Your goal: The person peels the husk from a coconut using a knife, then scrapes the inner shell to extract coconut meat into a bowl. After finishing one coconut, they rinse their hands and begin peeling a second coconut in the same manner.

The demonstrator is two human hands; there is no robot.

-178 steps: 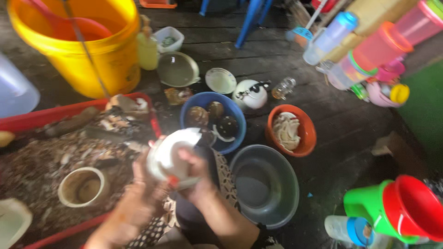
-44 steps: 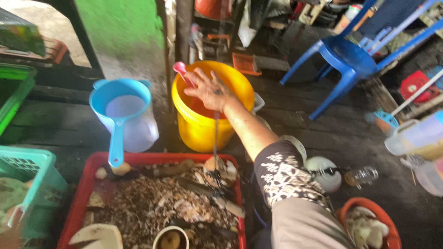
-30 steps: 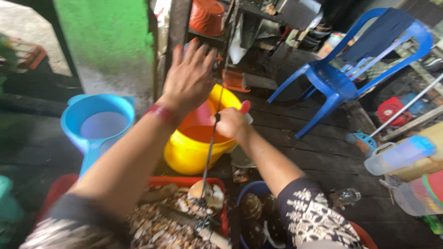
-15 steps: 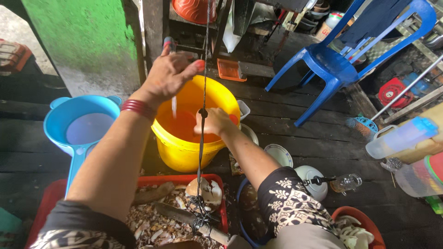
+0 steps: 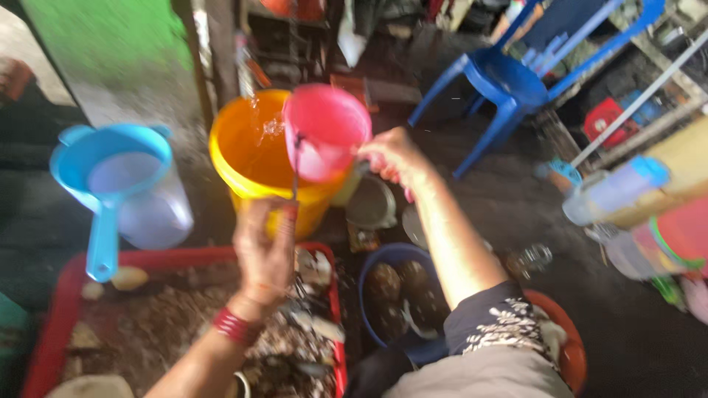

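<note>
Since half a second ago a pink dipper [image 5: 326,140] has come up out of the yellow bucket [image 5: 254,166] and the left hand [image 5: 264,249] has dropped from above the bucket to its near side. In the head view the right hand [image 5: 394,156] has its fingers clamped on the dipper's handle, just right of the bucket, with the dipper hanging over the bucket's right rim and water splashing beside it. The left hand's fingers are curled together around a thin cord [image 5: 295,166] rising to the dipper. Left of the bucket stands a blue scoop [image 5: 110,173] on a clear jug. Nearer than the bucket lie a red tray [image 5: 55,309] and a blue bowl [image 5: 372,269]
</note>
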